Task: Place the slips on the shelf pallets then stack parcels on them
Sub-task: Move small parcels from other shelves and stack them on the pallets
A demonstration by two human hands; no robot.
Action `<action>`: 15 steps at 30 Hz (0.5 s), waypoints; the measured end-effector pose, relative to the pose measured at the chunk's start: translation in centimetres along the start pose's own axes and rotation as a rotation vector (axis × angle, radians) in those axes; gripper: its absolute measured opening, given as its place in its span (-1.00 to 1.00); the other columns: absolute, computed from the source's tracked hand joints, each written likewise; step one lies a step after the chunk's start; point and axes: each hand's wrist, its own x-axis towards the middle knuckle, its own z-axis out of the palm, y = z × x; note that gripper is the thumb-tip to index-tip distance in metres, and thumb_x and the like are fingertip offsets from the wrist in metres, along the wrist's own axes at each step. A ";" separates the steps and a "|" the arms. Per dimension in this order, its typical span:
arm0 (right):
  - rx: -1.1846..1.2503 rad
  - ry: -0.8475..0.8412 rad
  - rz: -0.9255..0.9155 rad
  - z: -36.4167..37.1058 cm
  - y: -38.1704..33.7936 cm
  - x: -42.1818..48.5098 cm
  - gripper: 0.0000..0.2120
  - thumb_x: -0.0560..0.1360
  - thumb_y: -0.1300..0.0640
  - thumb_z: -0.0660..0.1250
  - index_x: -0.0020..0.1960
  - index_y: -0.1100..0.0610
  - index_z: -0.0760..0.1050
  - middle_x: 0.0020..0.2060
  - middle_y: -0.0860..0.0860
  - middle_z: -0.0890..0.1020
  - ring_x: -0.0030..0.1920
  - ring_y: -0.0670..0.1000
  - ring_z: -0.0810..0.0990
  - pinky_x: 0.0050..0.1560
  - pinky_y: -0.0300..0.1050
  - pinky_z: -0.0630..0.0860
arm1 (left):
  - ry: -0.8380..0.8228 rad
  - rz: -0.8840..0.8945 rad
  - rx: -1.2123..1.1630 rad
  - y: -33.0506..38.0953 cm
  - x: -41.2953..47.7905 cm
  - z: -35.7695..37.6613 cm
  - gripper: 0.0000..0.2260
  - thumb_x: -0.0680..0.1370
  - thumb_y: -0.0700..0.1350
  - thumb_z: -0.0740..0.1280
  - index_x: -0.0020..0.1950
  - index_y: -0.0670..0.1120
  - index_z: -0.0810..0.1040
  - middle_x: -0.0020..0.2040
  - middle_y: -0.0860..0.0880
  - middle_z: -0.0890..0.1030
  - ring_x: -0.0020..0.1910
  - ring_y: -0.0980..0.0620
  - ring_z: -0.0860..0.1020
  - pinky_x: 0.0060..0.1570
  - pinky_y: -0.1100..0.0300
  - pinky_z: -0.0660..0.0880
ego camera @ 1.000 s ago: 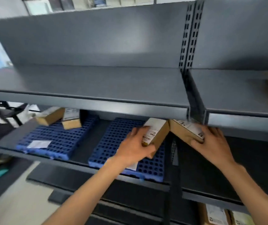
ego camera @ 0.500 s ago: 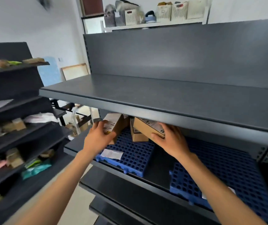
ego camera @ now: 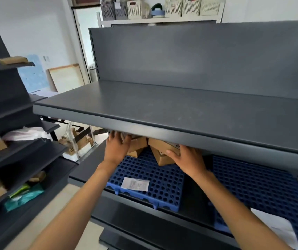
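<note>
- At the front edge of the left pallet (ego camera: 162,179), the slip (ego camera: 135,184) lay flat and uncovered, forward of both hands.
- Behind it, mid-pallet, the right hand (ego camera: 188,159) grasped the right parcel (ego camera: 160,145), thumb over its near face, long axis running left-right.
- At the back-left corner the left hand (ego camera: 116,148) covered the left parcel (ego camera: 138,143); its fingers (ego camera: 114,137) reached under the upper shelf (ego camera: 162,112), grip unclear.
- Against half a second earlier, both parcels had gone farther back under that shelf.
</note>
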 end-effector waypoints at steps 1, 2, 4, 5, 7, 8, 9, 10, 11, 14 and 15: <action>0.016 0.027 -0.012 -0.5 0.2 -0.6 -0.30 0.53 -0.21 0.27 0.51 0.18 0.22 0.44 0.15 0.37 0.45 0.17 0.30 0.41 0.09 0.29 | 0.052 0.030 0.005 0.1 -0.7 -0.4 -0.56 0.62 0.11 0.21 0.46 0.01 0.31 0.44 -0.14 0.36 0.42 -0.22 0.30 0.36 -0.18 0.30; 0.021 0.049 -0.015 -1.1 0.5 -1.2 -0.31 0.54 -0.19 0.26 0.52 0.17 0.20 0.45 0.14 0.35 0.45 0.17 0.29 0.43 0.08 0.26 | 0.085 0.060 0.013 0.3 -1.5 -0.7 -0.62 0.63 0.07 0.21 0.41 -0.02 0.38 0.39 -0.16 0.41 0.37 -0.23 0.35 0.33 -0.16 0.34; 0.007 0.081 -0.014 -2.4 1.4 -2.7 -0.35 0.55 -0.15 0.25 0.52 0.14 0.19 0.46 0.13 0.34 0.47 0.17 0.26 0.46 0.08 0.21 | 0.092 0.101 0.022 1.6 -3.2 -0.6 -0.67 0.61 0.02 0.19 0.30 -0.10 0.46 0.28 -0.19 0.49 0.29 -0.24 0.40 0.26 -0.16 0.38; -0.011 0.097 -0.010 -3.2 2.0 -3.5 -0.37 0.56 -0.14 0.24 0.52 0.13 0.20 0.46 0.14 0.34 0.47 0.19 0.26 0.46 0.10 0.20 | 0.073 0.119 0.025 2.7 -4.2 -0.2 -0.67 0.58 0.00 0.18 0.26 -0.13 0.48 0.24 -0.20 0.51 0.26 -0.25 0.42 0.23 -0.17 0.39; -0.053 0.122 0.005 -5.0 3.5 -5.5 -0.39 0.57 -0.12 0.24 0.51 0.13 0.21 0.47 0.14 0.33 0.46 0.22 0.24 0.45 0.14 0.20 | 0.027 0.186 0.034 5.5 -6.4 1.5 -0.68 0.52 -0.04 0.18 0.18 -0.17 0.51 0.17 -0.22 0.54 0.19 -0.26 0.45 0.16 -0.17 0.41; -0.063 0.131 0.016 -6.1 4.5 -6.4 -0.40 0.57 -0.12 0.24 0.51 0.13 0.21 0.47 0.14 0.32 0.46 0.23 0.24 0.45 0.14 0.20 | 0.007 0.224 0.037 7.1 -7.4 2.6 -0.70 0.52 -0.07 0.20 0.16 -0.19 0.51 0.14 -0.22 0.55 0.17 -0.26 0.46 0.13 -0.17 0.42; -0.066 0.138 0.030 -7.3 5.6 -7.5 -0.41 0.58 -0.11 0.23 0.51 0.12 0.21 0.47 0.14 0.32 0.46 0.23 0.23 0.44 0.15 0.21 | -0.009 0.251 0.037 8.8 -8.4 4.0 -0.74 0.53 -0.10 0.23 0.14 -0.20 0.52 0.13 -0.22 0.56 0.16 -0.26 0.46 0.12 -0.17 0.42; -0.066 0.141 0.043 -8.6 6.9 -8.7 -0.43 0.58 -0.10 0.23 0.51 0.12 0.22 0.47 0.12 0.32 0.46 0.22 0.22 0.44 0.15 0.21 | -0.020 0.273 0.035 10.6 -9.5 5.4 -0.78 0.54 -0.15 0.26 0.13 -0.21 0.52 0.14 -0.22 0.56 0.17 -0.26 0.46 0.13 -0.16 0.42; -0.066 0.145 0.057 -10.0 8.3 -10.1 -0.45 0.59 -0.08 0.22 0.50 0.11 0.24 0.47 0.11 0.32 0.46 0.21 0.21 0.44 0.14 0.21 | -0.034 0.299 0.035 12.4 -10.7 6.9 -0.79 0.55 -0.18 0.29 0.15 -0.22 0.53 0.15 -0.23 0.56 0.19 -0.26 0.46 0.15 -0.15 0.42; -0.085 0.184 0.138 -14.9 13.6 -15.2 -0.50 0.59 -0.06 0.23 0.47 0.09 0.29 0.42 0.11 0.35 0.46 0.17 0.21 0.42 0.10 0.25 | -0.131 0.389 0.008 19.1 -15.1 12.4 -0.75 0.55 -0.22 0.32 0.21 -0.24 0.53 0.15 -0.25 0.58 0.19 -0.26 0.48 0.14 -0.06 0.43; -0.093 0.204 0.178 -16.6 15.5 -17.4 -0.51 0.59 -0.05 0.23 0.46 0.09 0.31 0.42 0.12 0.34 0.47 0.17 0.19 0.41 0.11 0.27 | -0.182 0.418 -0.017 21.4 -16.9 14.4 -0.75 0.56 -0.22 0.31 0.23 -0.21 0.53 0.15 -0.22 0.58 0.16 -0.25 0.49 0.12 -0.05 0.44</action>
